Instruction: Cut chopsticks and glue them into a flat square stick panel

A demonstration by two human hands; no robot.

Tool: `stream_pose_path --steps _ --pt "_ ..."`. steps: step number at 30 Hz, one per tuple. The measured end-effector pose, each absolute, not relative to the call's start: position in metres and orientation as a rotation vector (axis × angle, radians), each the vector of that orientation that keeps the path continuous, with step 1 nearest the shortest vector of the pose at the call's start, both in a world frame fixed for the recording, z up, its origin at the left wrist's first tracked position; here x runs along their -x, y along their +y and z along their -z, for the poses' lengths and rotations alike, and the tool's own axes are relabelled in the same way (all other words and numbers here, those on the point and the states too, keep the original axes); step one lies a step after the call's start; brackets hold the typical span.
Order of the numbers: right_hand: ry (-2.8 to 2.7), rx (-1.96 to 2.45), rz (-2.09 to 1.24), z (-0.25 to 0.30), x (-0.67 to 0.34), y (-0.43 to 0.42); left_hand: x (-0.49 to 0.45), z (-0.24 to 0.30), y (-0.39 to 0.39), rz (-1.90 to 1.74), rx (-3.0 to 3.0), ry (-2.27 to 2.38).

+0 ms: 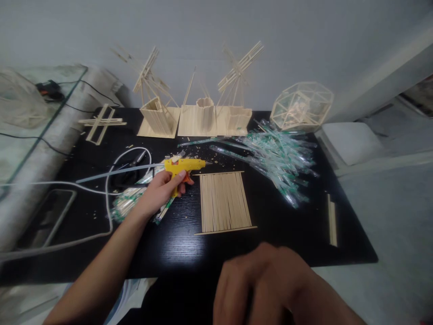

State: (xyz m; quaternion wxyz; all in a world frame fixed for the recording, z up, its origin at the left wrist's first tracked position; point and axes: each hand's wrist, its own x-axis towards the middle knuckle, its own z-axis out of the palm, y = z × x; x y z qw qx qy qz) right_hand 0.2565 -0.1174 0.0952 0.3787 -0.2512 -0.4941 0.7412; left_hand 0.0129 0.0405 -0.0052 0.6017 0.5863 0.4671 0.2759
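Note:
My left hand [169, 185] is wrapped round the grip of a yellow hot glue gun [182, 166], its nozzle pointing right. A long translucent glue stick [135, 169] runs out of its back. Just right of and below the gun lies a flat panel of thin wooden sticks [225, 201] side by side, with one stick crossing each end. My right hand [267, 284] is close to the camera at the bottom edge, blurred, its fingers curled down. Its fingertips are hidden, and whatever they may hold does not show.
Wrapped sticks [274, 153] heap at right; another bundle [128, 203] lies under my left forearm. Stick-built windmill models [157, 119] line the back beside a faceted frame [302, 106]. A white cord [108, 203] loops at left. Loose sticks [332, 221] lie near the right edge.

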Motion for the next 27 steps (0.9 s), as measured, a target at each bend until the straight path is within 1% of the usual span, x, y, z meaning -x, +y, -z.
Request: stream_pose_path --steps 3,5,7,11,14,18,22,27 --pt "-1.429 0.974 -1.637 -0.078 -0.265 -0.101 -0.014 0.000 0.041 -0.647 -1.368 1.108" --pt "-1.543 1.249 -1.404 -0.059 -0.276 -0.088 -0.017 -0.005 0.042 -0.649 -1.384 1.132" --pt "-1.601 1.407 -1.128 -0.039 -0.290 -0.072 -0.022 -0.010 0.045 -0.664 -1.409 1.161" --pt "-1.707 1.404 -0.554 -0.002 -0.314 -0.033 -0.033 -0.009 0.049 -0.776 -1.394 1.257" --pt "-1.725 1.332 -0.263 0.024 -0.326 -0.011 -0.036 0.001 0.047 -0.796 -1.372 1.291" --pt "-1.699 1.359 -0.110 0.048 -0.336 -0.005 -0.034 0.011 0.042 -0.685 -1.431 1.279" --pt "-1.711 1.422 -0.107 0.054 -0.339 -0.009 -0.032 0.016 0.042 -0.623 -1.478 1.313" --pt "-1.726 1.417 -0.123 0.053 -0.340 -0.009 -0.028 0.023 0.047 -0.657 -1.477 1.331"
